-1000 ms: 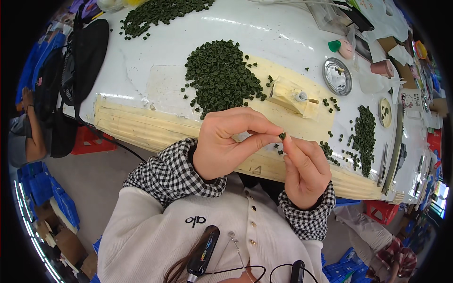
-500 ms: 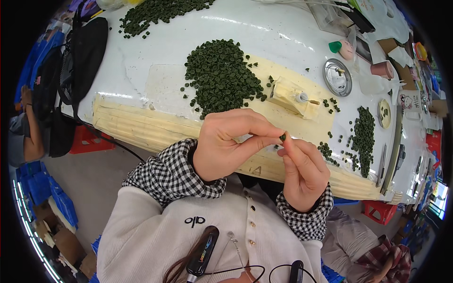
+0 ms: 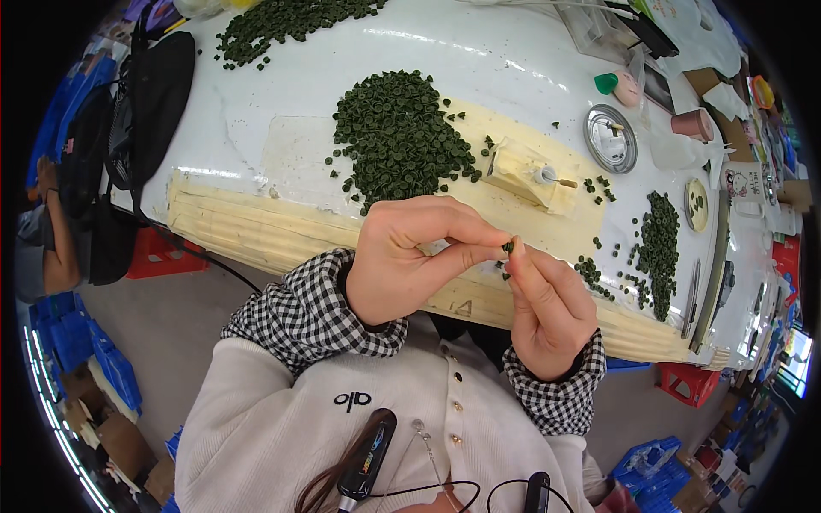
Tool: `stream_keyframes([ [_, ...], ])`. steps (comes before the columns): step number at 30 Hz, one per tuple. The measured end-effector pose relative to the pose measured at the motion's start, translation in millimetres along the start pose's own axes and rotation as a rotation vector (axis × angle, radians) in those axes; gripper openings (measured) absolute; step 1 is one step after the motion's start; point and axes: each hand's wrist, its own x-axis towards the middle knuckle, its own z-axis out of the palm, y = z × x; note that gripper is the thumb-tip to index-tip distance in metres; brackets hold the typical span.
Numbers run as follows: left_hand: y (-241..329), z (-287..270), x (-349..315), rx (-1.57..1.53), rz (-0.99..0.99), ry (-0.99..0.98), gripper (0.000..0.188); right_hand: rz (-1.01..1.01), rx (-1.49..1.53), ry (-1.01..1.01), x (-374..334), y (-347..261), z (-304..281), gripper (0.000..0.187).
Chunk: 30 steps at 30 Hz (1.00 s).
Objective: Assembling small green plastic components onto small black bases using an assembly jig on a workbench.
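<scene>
Thumb and index finger of my left hand [image 3: 398,256] are pinched on a small dark green button-shaped piece [image 3: 509,246] above the table's near edge. From the other side, the closed fingertips of my right hand [image 3: 552,312] press against the same piece. A second dark speck shows just below, by the right fingers; I cannot tell what it is. Beyond my hands lies a large heap of similar green pieces [image 3: 398,137]. To its right, a cream taped block [image 3: 520,175] carries a small white cylinder with a brown stick [image 3: 566,183] poking out.
A smaller pile of green pieces [image 3: 658,256] lies at the right, near metal tweezers [image 3: 691,295]. Behind are a round metal dish [image 3: 611,141] and a pink cup [image 3: 693,126]. Another green heap [image 3: 291,26] is at the far left, beside a black bag [image 3: 162,103].
Both hands have shifted very slightly, still meeting at the small green piece. My right fingers have straightened a little. The seated person at the lower right has mostly gone from view, uncovering a blue crate.
</scene>
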Motion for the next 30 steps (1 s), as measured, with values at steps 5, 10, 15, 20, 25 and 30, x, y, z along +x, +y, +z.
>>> stream_keyframes([
  [5, 0, 0, -1, -0.007, -0.008, 0.0, 0.016, 0.007, 0.004, 0.008, -1, 0, 1, 0.039],
  [10, 0, 0, 0, -0.013, -0.018, 0.001, 0.017, 0.009, 0.01, 0.027, -2, 1, 3, 0.039],
  [15, -1, 1, 0, 0.021, -0.009, 0.004, 0.015, 0.069, 0.005, 0.025, -2, -2, -2, 0.036],
  [20, 2, -4, 2, 0.393, 0.085, -0.039, 0.017, 0.257, -0.297, 0.21, -11, 10, -26, 0.019],
  [25, -7, -4, 1, 0.644, 0.224, -0.077, 0.019, 0.285, -0.546, 0.095, -22, 22, -39, 0.012],
  [30, -2, -6, 2, 0.661, 0.216, -0.067, 0.016, 0.265, -0.564, 0.072, -25, 18, -30, 0.013],
])
